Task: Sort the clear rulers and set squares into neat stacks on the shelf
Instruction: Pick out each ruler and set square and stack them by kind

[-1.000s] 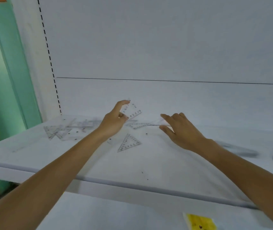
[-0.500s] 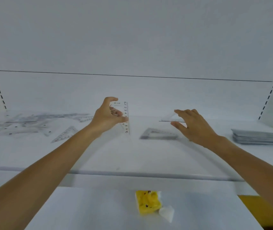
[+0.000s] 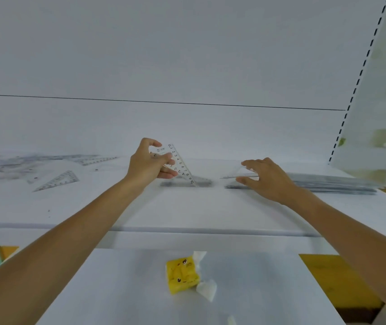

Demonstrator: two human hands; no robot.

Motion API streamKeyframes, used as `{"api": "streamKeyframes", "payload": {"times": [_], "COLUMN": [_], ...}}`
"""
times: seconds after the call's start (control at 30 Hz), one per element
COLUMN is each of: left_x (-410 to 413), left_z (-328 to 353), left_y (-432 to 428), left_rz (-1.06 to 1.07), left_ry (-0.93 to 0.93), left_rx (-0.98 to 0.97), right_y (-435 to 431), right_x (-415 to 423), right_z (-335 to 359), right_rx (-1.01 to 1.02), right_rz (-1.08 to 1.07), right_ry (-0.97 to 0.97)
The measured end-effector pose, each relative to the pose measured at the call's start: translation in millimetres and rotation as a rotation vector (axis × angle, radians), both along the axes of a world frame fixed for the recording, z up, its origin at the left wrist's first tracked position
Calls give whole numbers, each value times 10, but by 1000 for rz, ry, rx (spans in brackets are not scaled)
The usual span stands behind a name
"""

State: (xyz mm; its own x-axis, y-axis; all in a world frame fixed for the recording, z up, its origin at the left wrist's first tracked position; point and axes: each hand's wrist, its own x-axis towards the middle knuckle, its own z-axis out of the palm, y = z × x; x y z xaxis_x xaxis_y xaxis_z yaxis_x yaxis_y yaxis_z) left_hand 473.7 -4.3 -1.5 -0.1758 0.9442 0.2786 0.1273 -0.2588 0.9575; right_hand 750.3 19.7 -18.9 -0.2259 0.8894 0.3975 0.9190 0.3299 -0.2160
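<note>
Two bare hands reach over the white shelf [image 3: 187,207], working side by side but well apart. The left hand [image 3: 151,164] pinches a clear set square [image 3: 180,163] between thumb and curled fingers, holding it upright and tilted, its printed scale from 0 to 10 running down the slanted edge toward the shelf. The lower tip of that set square hangs just above or touches a low stack of set squares [image 3: 201,182] lying flat behind it; which of the two cannot be told. The right hand [image 3: 267,178] has its fingers curled round a thin clear piece [image 3: 234,176], seen nearly edge-on and held level, so its shape is hard to make out. Just below it lies a second flat stack [image 3: 230,186] on the shelf. Farther right, near the shelf's end, a long stack of rulers [image 3: 332,182] lies neatly squared. Far to the left, a loose heap [image 3: 35,160] of clear rulers and set squares spreads along the back of the shelf, blurred, with a single set square [image 3: 58,180] lying flat in front of it. Behind everything rises a plain white back panel [image 3: 187,55], bordered at the right by a slotted upright [image 3: 360,73]. Below the shelf edge, a lower white surface [image 3: 117,289] carries a yellow tissue pack [image 3: 182,275].
</note>
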Motion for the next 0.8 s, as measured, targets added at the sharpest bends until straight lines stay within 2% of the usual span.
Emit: {"api": "streamKeyframes", "payload": {"times": [0.07,0.2,0.27,0.43,0.8], "left_x": [40,64,68,26,-28], "left_z": [1,-26,-41,-94,-107], "left_y": [-10,-10,-22,-84,-81], "left_rz": [-3,31,12,-71,-134], "left_ry": [-95,-63,-117,-214,-176], "left_rx": [-50,-133,-163,-153,-161], "right_y": [-14,-49,-49,3,27], "right_x": [37,108,137,131,112], "right_z": [-16,-90,-114,-86,-183], "right_rx": [-34,-83,-105,-147,-214], "right_rz": [5,-8,-27,-70,-50], "right_ry": [-51,-59,-32,-49,-103]}}
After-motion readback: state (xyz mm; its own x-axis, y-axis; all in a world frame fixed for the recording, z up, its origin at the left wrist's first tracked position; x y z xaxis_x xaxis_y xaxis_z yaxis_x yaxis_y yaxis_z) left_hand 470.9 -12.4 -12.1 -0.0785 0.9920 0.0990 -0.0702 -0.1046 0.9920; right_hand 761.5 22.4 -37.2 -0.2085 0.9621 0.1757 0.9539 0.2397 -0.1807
